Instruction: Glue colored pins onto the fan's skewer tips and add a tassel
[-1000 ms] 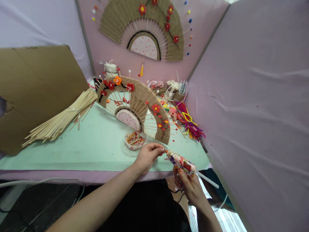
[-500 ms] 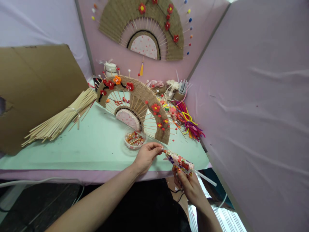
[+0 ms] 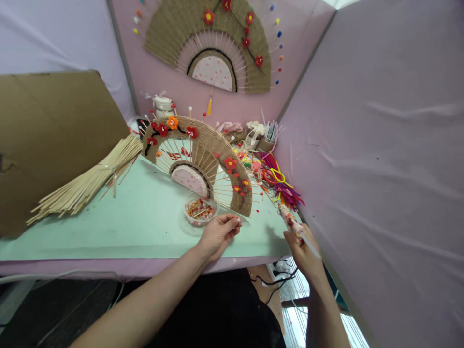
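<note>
Head view: we had a mint-green table (image 3: 145, 232) before us, a cardboard sheet (image 3: 54, 140) standing along its left.
Wall fan (image 3: 259, 77): one, brown and red-flowered, above the table.
Table fan (image 3: 213, 137): one, mid-table, woven brown, with red and orange flowers (image 3: 191, 132) and a pale dotted half-disc (image 3: 190, 180).
Stick bundle (image 3: 87, 181): one, tied, beside the cardboard.
Coloured stems (image 3: 290, 194): heaped beyond our right hand (image 3: 306, 253).
Glue gun (image 3: 292, 223): one, floral, gripped in that hand, well apart from our left hand (image 3: 217, 237).
Bead tub (image 3: 188, 220): one, just beside our left hand, in the way before the table fan.
Pale piece (image 3: 239, 220): one, pinched between left thumb and finger, too small to identify.
</note>
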A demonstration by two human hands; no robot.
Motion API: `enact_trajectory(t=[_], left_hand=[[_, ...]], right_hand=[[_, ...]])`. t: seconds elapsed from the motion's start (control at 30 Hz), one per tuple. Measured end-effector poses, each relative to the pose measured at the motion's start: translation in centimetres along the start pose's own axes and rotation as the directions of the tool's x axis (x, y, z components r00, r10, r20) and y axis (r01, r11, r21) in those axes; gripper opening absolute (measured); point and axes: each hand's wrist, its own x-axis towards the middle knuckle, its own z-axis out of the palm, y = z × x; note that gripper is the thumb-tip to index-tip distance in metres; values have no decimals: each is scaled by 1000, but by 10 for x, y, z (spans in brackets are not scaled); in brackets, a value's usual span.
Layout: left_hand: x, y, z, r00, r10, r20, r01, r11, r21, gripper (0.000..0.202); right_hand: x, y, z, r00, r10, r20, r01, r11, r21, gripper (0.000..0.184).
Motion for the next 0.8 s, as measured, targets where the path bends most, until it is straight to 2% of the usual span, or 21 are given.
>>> enact_trajectory(t=[0.07,0.13,0.23,0.3,0.37,0.43,0.47,0.53,0.67,0.8], left_hand=[[0,0,-1,999,-32,15,32,999,-33,33],[0,0,-1,998,-58,28,60,996,-67,32],[-1,2,0,994,-91,60,97,990,-103,31],[-2,3,0,991,-110,82,119,987,-112,30],[-3,2,1,985,-132,109,145,982,-120,30],[-3,1,1,976,-157,150,177,976,-131,30],[-4,0,1,971,-167,174,192,972,-139,29],[-4,-1,0,959,-181,217,216,965,-151,28],[-6,-1,-1,951,-207,229,242,960,-142,29],[-7,-2,0,952,-210,221,240,964,-117,29]], right_hand=[[15,15,2,998,-29,-61,11,960,-281,32],[25,28,6,998,-22,-65,-9,898,-440,41],[29,36,7,999,-12,-49,-18,823,-568,47],[25,27,6,996,-26,-84,-29,804,-593,49],[17,7,7,985,-86,-152,-6,853,-521,47],[8,-21,15,956,-207,-206,138,942,-305,37],[4,-35,22,950,-244,-197,214,963,-160,30],[-2,-60,41,937,-322,-140,332,942,57,21],[-2,-84,70,940,-337,-54,339,904,262,19],[3,-83,72,948,-317,-15,303,889,345,16]])
